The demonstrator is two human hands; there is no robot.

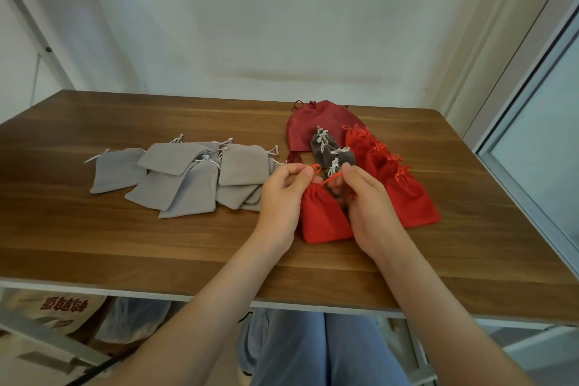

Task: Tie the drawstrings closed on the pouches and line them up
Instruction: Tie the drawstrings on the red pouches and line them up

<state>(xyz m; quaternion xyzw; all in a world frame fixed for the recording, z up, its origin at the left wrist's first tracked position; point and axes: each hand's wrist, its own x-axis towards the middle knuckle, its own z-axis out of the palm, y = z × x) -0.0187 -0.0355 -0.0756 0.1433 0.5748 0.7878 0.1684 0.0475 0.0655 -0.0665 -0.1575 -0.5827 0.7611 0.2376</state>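
Work item: the bright red fabric drawstring pouch (322,219) lies flat on the brown wooden table (125,244), directly between my two hands.
Long axis: it runs from me toward the far edge, with the closed base nearest me and the gathered mouth pointing away.
Cord axis: the thin red drawstring (316,168) crosses the mouth from left to right, at right angles to the pouch body.
Left hand (283,194): thumb and forefinger pinch the looped end of the cord, just up and left of the mouth.
Right hand (368,200): curled fingers pinch the other strand, just right of the mouth, and the hand covers the pouch's right edge.
Nearer hand: neither, since each sits beside its own end of the cord.
Step in hand: I judge this to be the knot being formed (whether a knot is already seated I cannot tell, as my fingers hide it).
Next move requires: pulling outward along the cord axis, both sides evenly, so the mouth does not skew.
Placement target: the overlapping row of tied red pouches (410,200) lies just to my right and runs away from me.
Also tied: small dark grey pouches (332,150), beyond my hands.
Untied stock: a pile of flat light grey pouches (188,175), well to my left.
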